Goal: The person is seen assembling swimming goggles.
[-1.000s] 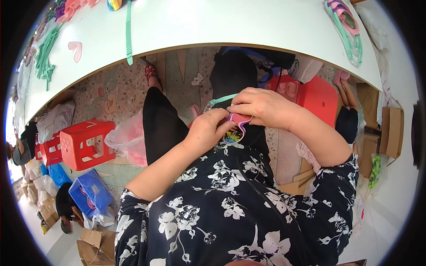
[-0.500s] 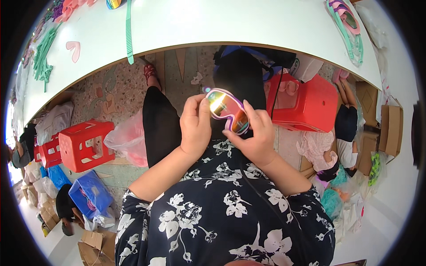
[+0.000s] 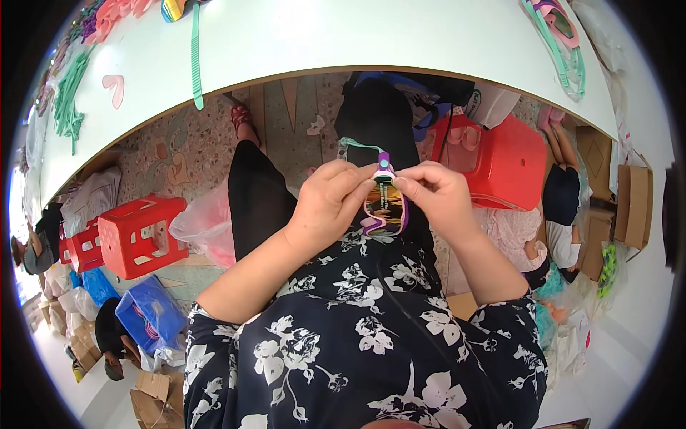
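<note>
Swim goggles (image 3: 386, 207) with a purple and pale pink frame and mirrored gold lenses hang upright over my lap. My left hand (image 3: 330, 196) pinches their upper end from the left. The fingers of my right hand (image 3: 437, 194) press on that same end from the right, close beside the left fingertips. Above my fingers a purple side clip (image 3: 384, 160) sticks out, with a teal strap (image 3: 363, 146) running from it to the left. The exact spot under my fingertips is hidden.
On the white table (image 3: 357, 39) lie a ridged teal strap (image 3: 196, 64), a pale pink nose-shaped piece (image 3: 113, 90), a bunch of green straps (image 3: 69, 100) and another pair of goggles (image 3: 562, 28). Red stools (image 3: 507, 161) stand at both sides. Other people are visible at both edges.
The goggles have turned from a slant to upright, with the clip and teal strap now showing on top. Both my hands have come together at the upper end.
</note>
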Tool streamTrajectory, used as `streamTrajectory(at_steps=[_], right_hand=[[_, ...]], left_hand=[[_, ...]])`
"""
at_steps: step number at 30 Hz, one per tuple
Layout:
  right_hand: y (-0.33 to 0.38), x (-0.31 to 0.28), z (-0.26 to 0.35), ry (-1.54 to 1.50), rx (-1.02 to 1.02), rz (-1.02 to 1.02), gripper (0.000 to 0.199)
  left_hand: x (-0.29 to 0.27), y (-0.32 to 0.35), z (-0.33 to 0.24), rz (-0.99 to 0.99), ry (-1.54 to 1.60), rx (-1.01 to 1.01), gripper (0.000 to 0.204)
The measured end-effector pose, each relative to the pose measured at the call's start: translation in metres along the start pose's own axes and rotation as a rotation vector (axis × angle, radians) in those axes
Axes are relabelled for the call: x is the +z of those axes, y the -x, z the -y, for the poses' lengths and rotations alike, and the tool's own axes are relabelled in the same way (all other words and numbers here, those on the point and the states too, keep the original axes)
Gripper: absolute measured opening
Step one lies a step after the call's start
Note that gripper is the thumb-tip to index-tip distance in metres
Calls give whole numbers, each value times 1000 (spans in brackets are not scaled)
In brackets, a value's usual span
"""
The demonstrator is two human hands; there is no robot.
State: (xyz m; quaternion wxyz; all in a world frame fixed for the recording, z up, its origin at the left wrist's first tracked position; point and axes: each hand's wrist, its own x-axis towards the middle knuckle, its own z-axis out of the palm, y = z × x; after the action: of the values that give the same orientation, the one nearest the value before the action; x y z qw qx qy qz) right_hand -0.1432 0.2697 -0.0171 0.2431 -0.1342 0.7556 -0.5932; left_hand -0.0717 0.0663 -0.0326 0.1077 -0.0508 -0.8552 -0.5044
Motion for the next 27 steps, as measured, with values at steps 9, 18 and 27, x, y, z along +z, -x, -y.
streamTrajectory(at_steps=[9, 18, 27], right_hand=[[-36, -35, -9, -391, 456, 446, 20], [-58, -34, -19, -432, 563, 694, 23], [-67, -32, -17, -448, 591, 783, 26]], left_hand=[[1, -23, -8, 263, 555, -663, 15], [-5, -44, 2, 553, 800, -770, 13], [-5, -47, 7, 583, 891, -801, 13]])
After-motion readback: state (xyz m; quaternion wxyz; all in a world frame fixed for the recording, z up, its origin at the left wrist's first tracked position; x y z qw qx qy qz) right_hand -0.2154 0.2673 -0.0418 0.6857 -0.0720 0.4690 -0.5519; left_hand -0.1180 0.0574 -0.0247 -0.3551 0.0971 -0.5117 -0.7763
